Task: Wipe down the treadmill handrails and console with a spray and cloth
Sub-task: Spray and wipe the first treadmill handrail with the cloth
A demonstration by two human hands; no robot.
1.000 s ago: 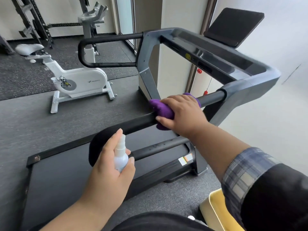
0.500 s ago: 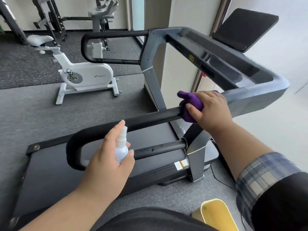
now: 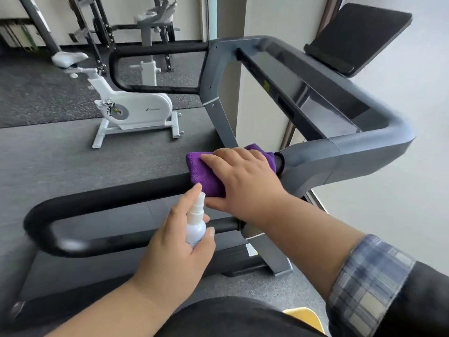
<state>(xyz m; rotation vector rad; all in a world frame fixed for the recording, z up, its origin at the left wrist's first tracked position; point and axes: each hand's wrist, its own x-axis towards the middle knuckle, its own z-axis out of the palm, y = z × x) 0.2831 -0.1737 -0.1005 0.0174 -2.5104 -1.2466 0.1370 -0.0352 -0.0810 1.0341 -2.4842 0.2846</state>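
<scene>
A black padded near handrail point(image 3: 102, 198) of the treadmill loops across the middle of the head view. My right hand point(image 3: 245, 181) presses a purple cloth point(image 3: 202, 171) over the rail, close to where it joins the grey console frame point(image 3: 352, 152). The thumb sits under the cloth's lower edge. My left hand point(image 3: 177, 246) grips a small white spray bottle point(image 3: 195, 224) upright just below the cloth, with a finger on its nozzle top. The far handrail point(image 3: 155, 51) and the dark console screen point(image 3: 357, 37) lie beyond.
A white exercise bike point(image 3: 131, 108) stands on the grey floor to the left, with weight racks point(image 3: 97, 25) behind it. The treadmill deck point(image 3: 102, 271) runs below the rail. A yellow object point(image 3: 306, 317) shows at the bottom edge. A pale wall is on the right.
My right hand has slid the cloth along the near rail toward the console frame and spread it flatter. My left hand with the bottle has come up close under the cloth.
</scene>
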